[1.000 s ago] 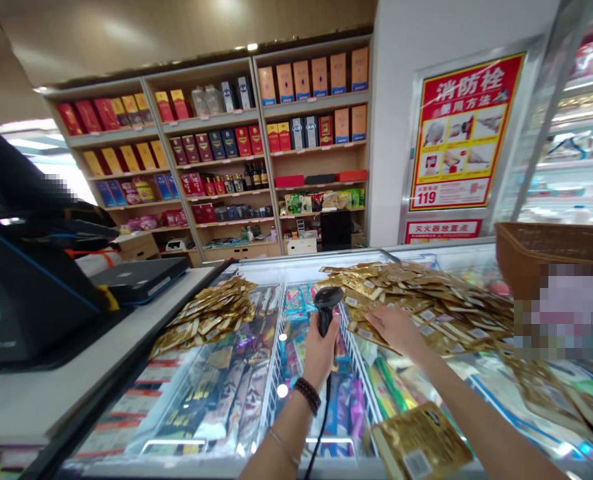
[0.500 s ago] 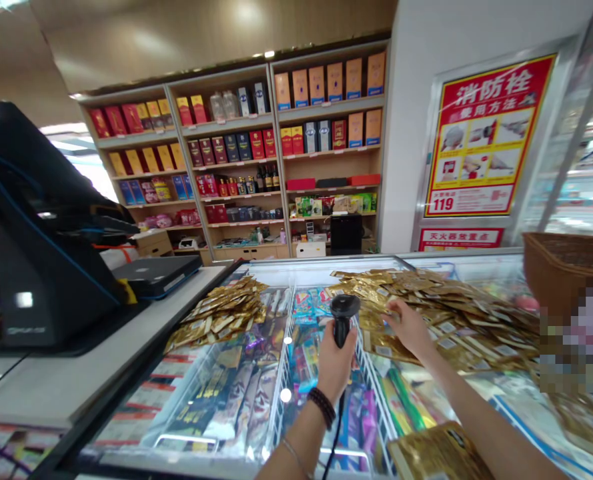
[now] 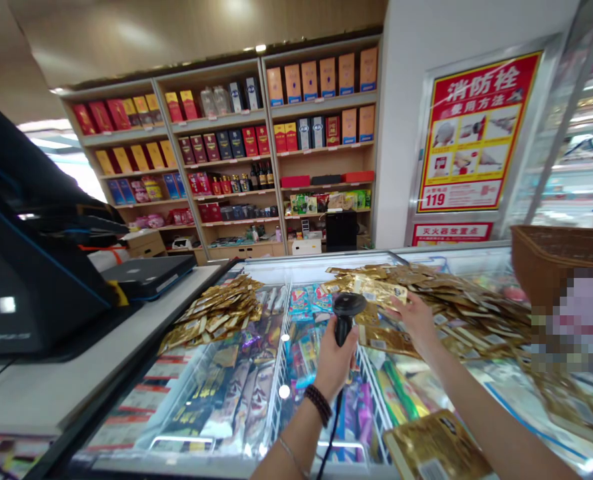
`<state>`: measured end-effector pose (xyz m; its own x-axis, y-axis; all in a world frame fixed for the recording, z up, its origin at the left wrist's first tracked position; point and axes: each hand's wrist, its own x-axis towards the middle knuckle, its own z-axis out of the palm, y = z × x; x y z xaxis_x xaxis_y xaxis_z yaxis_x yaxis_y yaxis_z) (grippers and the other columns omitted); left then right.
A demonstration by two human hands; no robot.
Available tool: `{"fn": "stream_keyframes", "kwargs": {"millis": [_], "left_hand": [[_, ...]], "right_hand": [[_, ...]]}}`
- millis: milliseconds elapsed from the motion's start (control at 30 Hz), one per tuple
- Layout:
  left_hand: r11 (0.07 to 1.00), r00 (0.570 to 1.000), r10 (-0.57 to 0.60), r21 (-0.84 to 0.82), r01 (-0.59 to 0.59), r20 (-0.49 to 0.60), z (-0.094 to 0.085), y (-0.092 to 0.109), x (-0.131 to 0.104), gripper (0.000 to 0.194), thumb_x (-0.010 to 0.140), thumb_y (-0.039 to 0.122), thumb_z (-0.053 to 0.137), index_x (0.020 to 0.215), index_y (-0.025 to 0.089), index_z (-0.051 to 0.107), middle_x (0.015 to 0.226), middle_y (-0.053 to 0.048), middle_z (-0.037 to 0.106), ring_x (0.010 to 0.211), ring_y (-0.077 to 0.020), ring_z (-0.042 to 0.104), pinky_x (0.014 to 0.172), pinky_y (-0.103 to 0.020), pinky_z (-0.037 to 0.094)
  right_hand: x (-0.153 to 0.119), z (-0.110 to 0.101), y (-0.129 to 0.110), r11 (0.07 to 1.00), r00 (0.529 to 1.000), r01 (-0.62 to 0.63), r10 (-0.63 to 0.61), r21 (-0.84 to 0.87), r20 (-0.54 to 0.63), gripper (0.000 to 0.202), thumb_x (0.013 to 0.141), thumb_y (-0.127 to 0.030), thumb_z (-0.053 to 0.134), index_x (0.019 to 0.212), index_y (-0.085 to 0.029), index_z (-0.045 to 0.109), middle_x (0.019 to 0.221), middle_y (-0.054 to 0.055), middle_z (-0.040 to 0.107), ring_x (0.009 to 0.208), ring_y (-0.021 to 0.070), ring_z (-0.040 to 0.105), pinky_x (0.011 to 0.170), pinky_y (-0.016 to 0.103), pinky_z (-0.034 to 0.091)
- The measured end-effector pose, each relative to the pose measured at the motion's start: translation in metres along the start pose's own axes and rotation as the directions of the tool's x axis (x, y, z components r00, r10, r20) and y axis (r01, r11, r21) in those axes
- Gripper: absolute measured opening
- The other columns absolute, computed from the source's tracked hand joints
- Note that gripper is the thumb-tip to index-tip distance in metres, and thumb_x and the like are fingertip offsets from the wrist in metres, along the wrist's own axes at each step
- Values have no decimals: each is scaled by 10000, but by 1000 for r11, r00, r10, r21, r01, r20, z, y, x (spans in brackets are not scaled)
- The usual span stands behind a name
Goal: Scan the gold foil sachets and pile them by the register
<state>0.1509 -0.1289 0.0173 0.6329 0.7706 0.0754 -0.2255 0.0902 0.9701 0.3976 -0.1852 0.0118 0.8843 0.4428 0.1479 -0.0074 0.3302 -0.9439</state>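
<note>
My left hand (image 3: 335, 360) is wrapped round the handle of a black barcode scanner (image 3: 349, 305), its head upright above the freezer's glass top. To the right, my right hand (image 3: 416, 320) pinches the right end of a gold packet (image 3: 379, 291), lifted at the near edge of a large heap of gold packets (image 3: 451, 300). A smaller pile of gold packets (image 3: 221, 310) lies on the left part of the glass. One more gold pack (image 3: 433, 447) rests close to me, beside my right forearm.
Wire baskets with colourful wrapped goods show under the glass. A black terminal (image 3: 31, 267) and a flat black device (image 3: 149, 275) stand on the left counter. At the right is a brown wicker basket (image 3: 551, 267); shelves of boxes (image 3: 226, 143) line the back.
My right hand has raised a gold packet off the heap and now holds it up beside the scanner. The view has shifted slightly; my left hand keeps its hold on the scanner.
</note>
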Motion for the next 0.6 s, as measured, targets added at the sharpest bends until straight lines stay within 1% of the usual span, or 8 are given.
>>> {"fn": "stream_keyframes", "kwargs": {"millis": [167, 267, 367, 433, 600], "left_hand": [[1000, 999, 21, -14, -20, 34, -1, -1, 0, 896, 775, 868, 1038, 1306, 247, 671, 637, 131, 578, 447, -124, 513, 484, -263, 459], [1000, 999, 20, -8, -19, 49, -1, -1, -1, 836, 793, 872, 1029, 1230, 256, 671, 636, 129, 574, 442, -115, 499, 482, -260, 459], [1000, 999, 13, 3, -13, 53, -2, 0, -1, 815, 797, 871, 1028, 1202, 256, 679, 641, 124, 574, 440, -115, 501, 482, -263, 468], [1000, 998, 11, 10, -12, 57, -2, -1, -1, 810, 804, 873, 1023, 1209, 256, 687, 644, 121, 572, 447, -119, 511, 490, -267, 485], [1000, 998, 13, 18, -14, 68, -3, -1, -2, 793, 811, 877, 1020, 1189, 260, 696, 658, 106, 592, 464, -125, 526, 505, -276, 515]], "right_hand": [[-1, 3, 1, 999, 999, 35, -35, -1, -39, 515, 683, -430, 1155, 1016, -256, 803, 809, 6, 879, 774, 283, 923, 868, 476, 860], [-1, 3, 1, 999, 998, 47, -48, -6, -30, 516, 664, -453, 1158, 984, -262, 801, 781, -6, 867, 721, 275, 905, 852, 481, 860], [0, 2, 1, 999, 999, 44, -45, -19, -21, 542, 643, -476, 1173, 974, -271, 797, 763, -20, 857, 712, 284, 903, 838, 508, 862], [0, 2, 2, 999, 999, 42, -43, -21, -21, 556, 641, -477, 1180, 984, -268, 797, 782, -10, 866, 735, 297, 915, 834, 511, 862], [-1, 2, -1, 999, 1000, 24, -25, -30, -16, 511, 695, -434, 1168, 982, -273, 777, 782, -4, 854, 831, 332, 941, 842, 523, 864]]}}
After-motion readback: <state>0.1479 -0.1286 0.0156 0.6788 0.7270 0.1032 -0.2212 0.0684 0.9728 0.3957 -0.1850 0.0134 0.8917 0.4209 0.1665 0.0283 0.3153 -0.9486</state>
